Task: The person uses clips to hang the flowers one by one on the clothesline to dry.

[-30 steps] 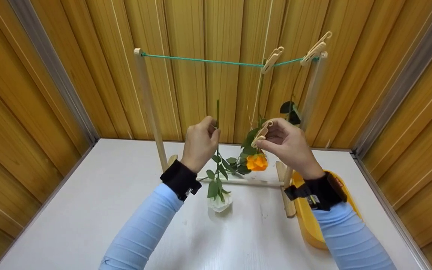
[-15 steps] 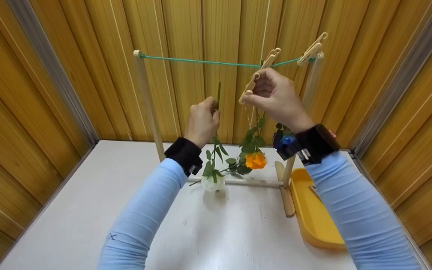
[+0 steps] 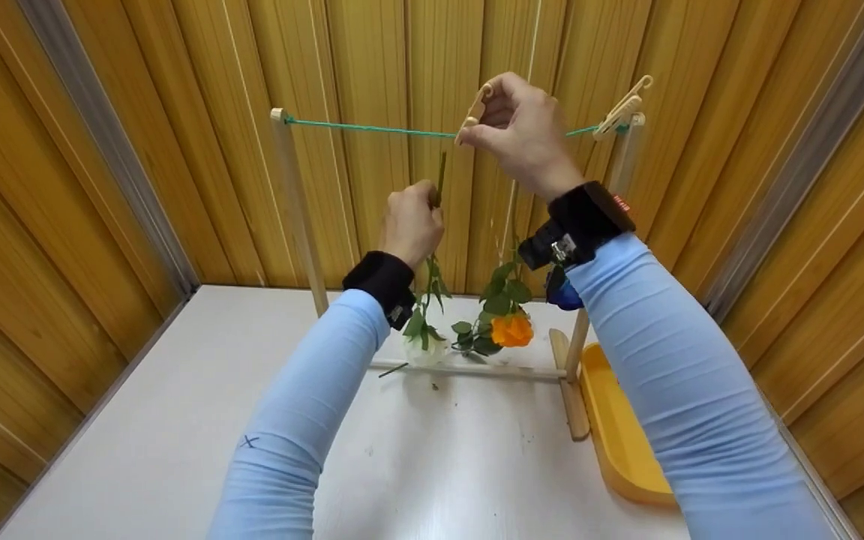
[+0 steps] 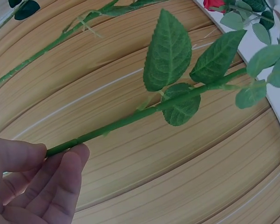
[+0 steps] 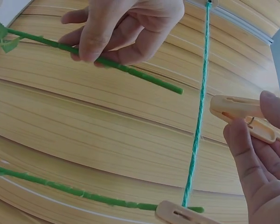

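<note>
My left hand (image 3: 411, 225) pinches the green stem (image 4: 116, 123) of a white rose (image 3: 424, 349), which hangs head down below the fingers. The bare stem end points up, just under the green rope (image 3: 372, 129). My right hand (image 3: 526, 139) holds a light clothespin (image 5: 238, 106) between thumb and fingers, right beside the rope. In the right wrist view, another clothespin (image 5: 177, 213) clips a second stem (image 5: 98, 199) to the rope. An orange rose (image 3: 512, 328) hangs upside down to the right of the white one.
Wooden posts (image 3: 298, 217) carry the rope. A further clothespin (image 3: 619, 116) sits by the right post, above a partly hidden blue flower (image 3: 563, 292). At the right, a yellow tray (image 3: 631, 450) stands on the white table (image 3: 432, 465). A panelled wall (image 3: 372, 67) rises behind.
Both hands have risen. The right hand brought its clothespin up and left to rope height, and the left hand lifted the white rose so its stem end nears the rope.
</note>
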The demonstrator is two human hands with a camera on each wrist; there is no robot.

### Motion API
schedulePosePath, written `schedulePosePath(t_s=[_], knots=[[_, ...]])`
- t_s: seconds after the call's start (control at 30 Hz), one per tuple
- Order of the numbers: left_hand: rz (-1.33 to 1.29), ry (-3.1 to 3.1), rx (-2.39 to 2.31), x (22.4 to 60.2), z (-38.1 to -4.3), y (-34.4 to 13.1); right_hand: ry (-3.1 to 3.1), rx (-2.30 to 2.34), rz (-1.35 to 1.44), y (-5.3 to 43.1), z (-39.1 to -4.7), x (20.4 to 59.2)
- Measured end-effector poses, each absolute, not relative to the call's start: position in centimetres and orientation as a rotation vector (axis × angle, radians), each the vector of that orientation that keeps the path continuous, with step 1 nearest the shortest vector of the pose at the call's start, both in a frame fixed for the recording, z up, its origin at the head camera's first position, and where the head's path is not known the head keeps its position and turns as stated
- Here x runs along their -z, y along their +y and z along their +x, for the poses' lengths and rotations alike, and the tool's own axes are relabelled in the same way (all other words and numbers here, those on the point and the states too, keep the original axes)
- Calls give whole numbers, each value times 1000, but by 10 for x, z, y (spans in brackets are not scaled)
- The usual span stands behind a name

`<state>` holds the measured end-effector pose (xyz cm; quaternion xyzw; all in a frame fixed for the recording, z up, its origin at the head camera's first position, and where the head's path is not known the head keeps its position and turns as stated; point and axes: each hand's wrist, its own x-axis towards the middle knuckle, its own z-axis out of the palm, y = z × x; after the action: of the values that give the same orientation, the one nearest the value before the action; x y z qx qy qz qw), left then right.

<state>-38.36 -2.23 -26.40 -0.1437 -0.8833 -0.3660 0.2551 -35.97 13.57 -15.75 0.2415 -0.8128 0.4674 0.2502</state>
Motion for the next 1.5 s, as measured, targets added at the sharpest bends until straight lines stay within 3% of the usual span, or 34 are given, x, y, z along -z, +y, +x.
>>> schedulePosePath(t_s=[0.53, 1.5], knots=[[-280, -2406, 1065, 249, -394, -17, -2149, -1399, 558, 122, -379, 151], [-378, -2349, 1098, 239, -395, -6, -2243, -1583, 437, 127, -387, 156]])
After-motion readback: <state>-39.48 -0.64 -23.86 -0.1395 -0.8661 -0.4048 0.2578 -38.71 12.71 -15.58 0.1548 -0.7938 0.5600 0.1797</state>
